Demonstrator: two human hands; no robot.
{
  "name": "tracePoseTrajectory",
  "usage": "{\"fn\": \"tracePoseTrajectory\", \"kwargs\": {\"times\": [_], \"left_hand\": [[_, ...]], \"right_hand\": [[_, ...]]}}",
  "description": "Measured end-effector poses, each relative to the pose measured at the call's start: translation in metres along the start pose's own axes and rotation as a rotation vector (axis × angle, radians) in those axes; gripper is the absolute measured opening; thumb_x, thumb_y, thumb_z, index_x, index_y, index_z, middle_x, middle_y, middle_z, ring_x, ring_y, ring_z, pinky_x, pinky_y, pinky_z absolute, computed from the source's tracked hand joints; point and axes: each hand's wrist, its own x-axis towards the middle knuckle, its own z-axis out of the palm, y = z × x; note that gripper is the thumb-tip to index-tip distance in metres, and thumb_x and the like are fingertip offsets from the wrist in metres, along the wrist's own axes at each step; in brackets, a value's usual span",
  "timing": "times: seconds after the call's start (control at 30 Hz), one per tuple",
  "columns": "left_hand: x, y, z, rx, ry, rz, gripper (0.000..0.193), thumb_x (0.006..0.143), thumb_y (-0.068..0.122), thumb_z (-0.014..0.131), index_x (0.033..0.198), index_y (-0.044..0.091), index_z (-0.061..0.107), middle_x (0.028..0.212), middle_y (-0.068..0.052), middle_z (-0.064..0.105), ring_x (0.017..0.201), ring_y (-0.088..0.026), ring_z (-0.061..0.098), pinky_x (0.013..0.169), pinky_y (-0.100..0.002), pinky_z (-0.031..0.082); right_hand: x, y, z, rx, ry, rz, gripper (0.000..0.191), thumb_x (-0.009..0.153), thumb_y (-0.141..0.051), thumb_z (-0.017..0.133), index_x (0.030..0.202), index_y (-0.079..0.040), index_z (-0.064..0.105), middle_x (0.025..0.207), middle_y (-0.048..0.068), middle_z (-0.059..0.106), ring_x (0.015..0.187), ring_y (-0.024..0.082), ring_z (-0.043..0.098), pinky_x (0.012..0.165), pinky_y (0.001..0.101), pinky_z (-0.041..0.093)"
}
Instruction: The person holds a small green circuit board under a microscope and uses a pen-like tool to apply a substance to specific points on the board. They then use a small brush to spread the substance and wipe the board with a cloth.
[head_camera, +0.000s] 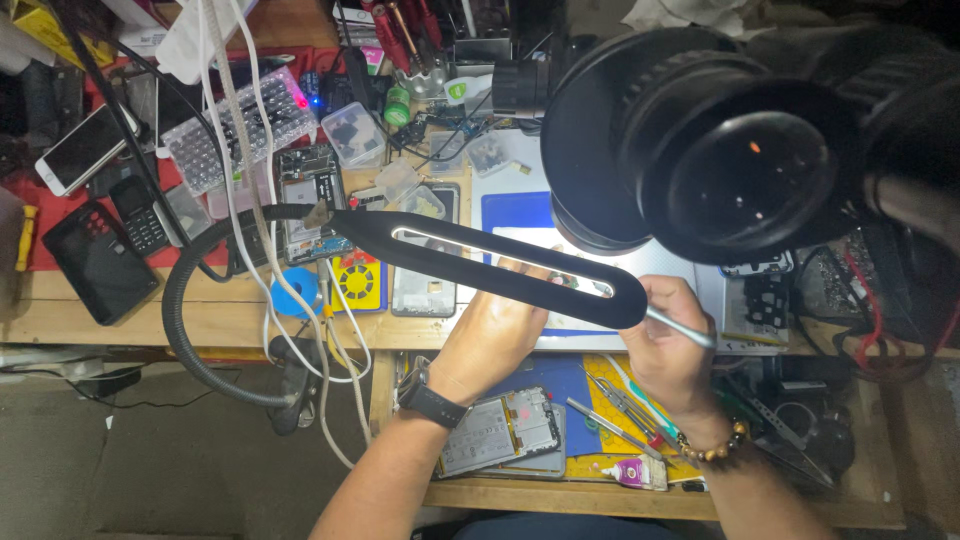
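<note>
At the far left of the wooden bench (120, 320) lie a white phone (82, 148) and a black phone (97, 262) on a red cloth. A grey flexible hose (185, 330) curves up to a long black lamp head (500, 265) with a slot through its middle, which reaches across the work area. Below it, near the bench's front edge, an opened phone (500, 432) lies with its battery showing. The left hand (495, 325), with a black watch (432, 403) on the wrist, rests palm down on the lit white mat (520, 195); its fingertips are hidden under the lamp head, so I cannot tell whether they press or pinch anything. The right hand (672, 345), with a bead bracelet (712, 448), is closed around a thin silver tool (680, 328), held like a pen; its tip seems to point under the lamp toward the mat. Above, a black microscope (740, 140) fills the upper right.
</note>
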Motion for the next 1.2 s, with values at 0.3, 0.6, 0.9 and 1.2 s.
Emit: {"fn": "tracePoseTrajectory", "kwargs": {"times": [0.3, 0.6, 0.9, 1.2], "left_hand": [[0.000, -0.009, 0.000, 0.281, 0.054, 0.152, 0.024, 0.093, 0.009, 0.069, 0.116, 0.002, 0.068, 0.119, -0.015, 0.065, 0.115, -0.036, 0.060, 0.101, -0.051, 0.046], [0.004, -0.014, 0.001, 0.324, 0.092, 0.238, 0.033, 0.088, 0.003, 0.069, 0.120, 0.009, 0.071, 0.128, -0.008, 0.068, 0.121, -0.028, 0.061, 0.106, -0.050, 0.045], [0.004, -0.021, 0.007, 0.306, 0.113, 0.170, 0.041, 0.087, 0.002, 0.072, 0.128, 0.007, 0.068, 0.128, -0.006, 0.069, 0.121, -0.026, 0.062, 0.106, -0.046, 0.045], [0.002, -0.024, 0.009, 0.299, 0.151, 0.141, 0.044, 0.090, 0.010, 0.076, 0.133, 0.006, 0.064, 0.127, -0.006, 0.068, 0.118, -0.026, 0.061, 0.105, -0.046, 0.044]], "right_hand": [[0.003, -0.007, -0.001, -0.416, 0.009, -0.197, 0.013, 0.090, -0.001, 0.071, 0.102, 0.003, 0.067, 0.071, 0.009, 0.067, 0.064, 0.014, 0.068, 0.057, 0.0292, 0.052], [-0.007, -0.009, 0.002, -0.440, 0.040, -0.228, 0.015, 0.088, -0.002, 0.073, 0.102, 0.000, 0.066, 0.078, 0.005, 0.067, 0.066, 0.011, 0.067, 0.056, 0.0264, 0.053], [-0.003, -0.007, 0.003, -0.455, 0.047, -0.201, 0.017, 0.085, 0.000, 0.074, 0.100, -0.001, 0.067, 0.076, 0.004, 0.067, 0.066, 0.011, 0.067, 0.059, 0.0271, 0.053], [0.000, -0.004, 0.003, -0.457, 0.033, -0.203, 0.020, 0.081, 0.001, 0.076, 0.100, 0.000, 0.068, 0.078, 0.005, 0.065, 0.066, 0.013, 0.065, 0.059, 0.0288, 0.051]]}}
